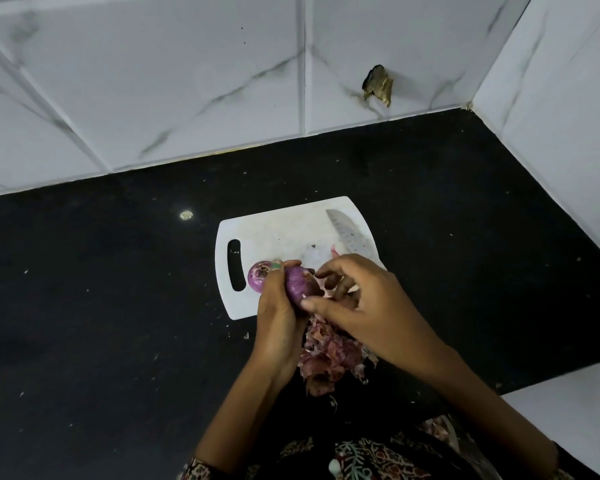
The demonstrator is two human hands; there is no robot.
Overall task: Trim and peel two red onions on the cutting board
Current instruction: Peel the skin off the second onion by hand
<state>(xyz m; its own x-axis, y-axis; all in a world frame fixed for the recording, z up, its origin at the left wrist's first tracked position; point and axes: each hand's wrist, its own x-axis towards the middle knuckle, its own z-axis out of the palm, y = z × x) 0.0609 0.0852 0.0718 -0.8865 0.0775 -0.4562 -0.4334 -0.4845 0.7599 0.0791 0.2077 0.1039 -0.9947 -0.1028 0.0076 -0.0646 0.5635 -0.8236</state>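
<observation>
Head view, left to right: the black desk is carrying a white cutting board, its handle slot lying at the left end; one red onion is resting on the board, trimmed end facing up toward the camera; the left hand is gripping a second red onion just above the board's near edge, fingers curled round it; the right hand is pinching at that onion's right side, thumb and fingers closing on loose skin — peeling appears to be the step in hand. The held onion's long axis is running roughly left to right, one end hidden by the hands. A pile of skins is lying under the wrists; a knife is resting on the board's right end, tip pointing away. Next move, judged — stripping the remaining skin calls for a firm pinch and pull.
</observation>
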